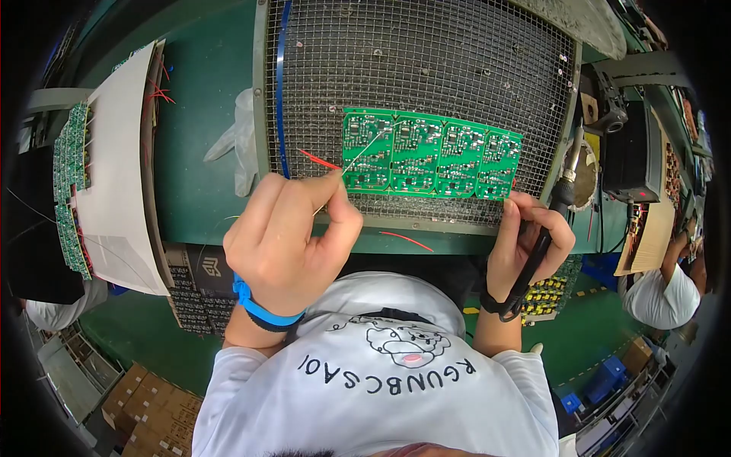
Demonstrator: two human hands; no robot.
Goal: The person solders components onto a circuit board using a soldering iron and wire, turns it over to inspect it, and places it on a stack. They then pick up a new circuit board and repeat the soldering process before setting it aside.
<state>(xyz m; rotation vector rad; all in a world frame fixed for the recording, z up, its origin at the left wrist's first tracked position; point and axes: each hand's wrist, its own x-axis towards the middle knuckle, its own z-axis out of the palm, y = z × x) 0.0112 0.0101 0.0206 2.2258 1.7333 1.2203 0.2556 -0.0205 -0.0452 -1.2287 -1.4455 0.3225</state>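
A green circuit board panel [415, 160] with several joined sections lies on a wire mesh [411, 76]. Closed in a pinch at its lower left corner, my left hand [293, 232] holds a thin silvery solder wire [367, 150], which slants up over the leftmost section. My right hand [533, 236] grips a soldering iron [560, 199] by its black handle, tip pointing up and away from the panel. The thumb and forefinger of that hand touch the panel's lower right corner. A red wire [320, 159] sticks out by the panel's left edge.
Another red wire [407, 241] lies at the bench's front edge. A translucent glove [242, 145] rests left of the mesh, near a white board [126, 167]. Right of the mesh stand a round container [585, 175] and a black box [642, 156]. A co-worker's sleeve [666, 297] shows far right.
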